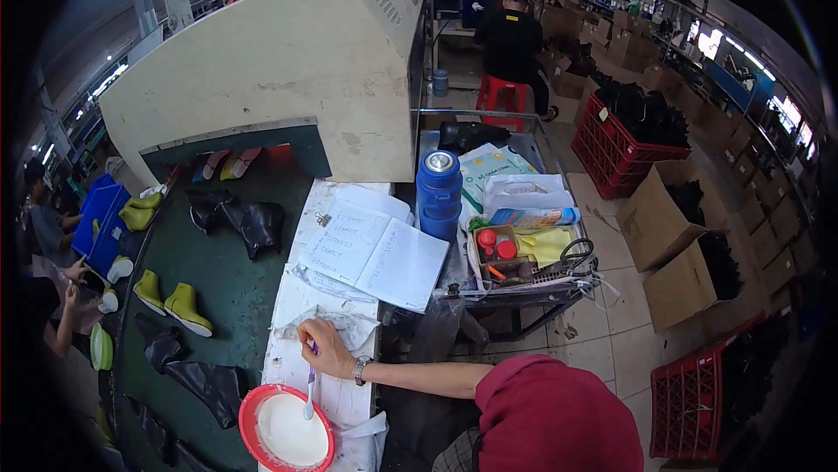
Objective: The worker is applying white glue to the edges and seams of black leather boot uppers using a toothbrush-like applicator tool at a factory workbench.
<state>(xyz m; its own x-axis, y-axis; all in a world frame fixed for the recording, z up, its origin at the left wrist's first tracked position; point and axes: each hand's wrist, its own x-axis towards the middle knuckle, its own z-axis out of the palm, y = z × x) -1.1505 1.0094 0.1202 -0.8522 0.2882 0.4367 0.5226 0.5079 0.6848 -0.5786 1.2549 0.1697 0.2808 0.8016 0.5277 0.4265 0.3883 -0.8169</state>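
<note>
From the lower right my right arm, in a maroon sleeve with a wristwatch, reaches across a white ledge. My right hand pinches a toothbrush with a purple and white handle. Its head points down over a red-rimmed bowl holding thick white liquid; whether the bristles touch the liquid I cannot tell. Crumpled white cloth lies beside my hand. My left hand is out of view.
Left, a green conveyor carries black boots and yellow-green boots beneath a beige machine. An open notebook and blue flask stand ahead. A cart holds scissors. Another person's hands work far left.
</note>
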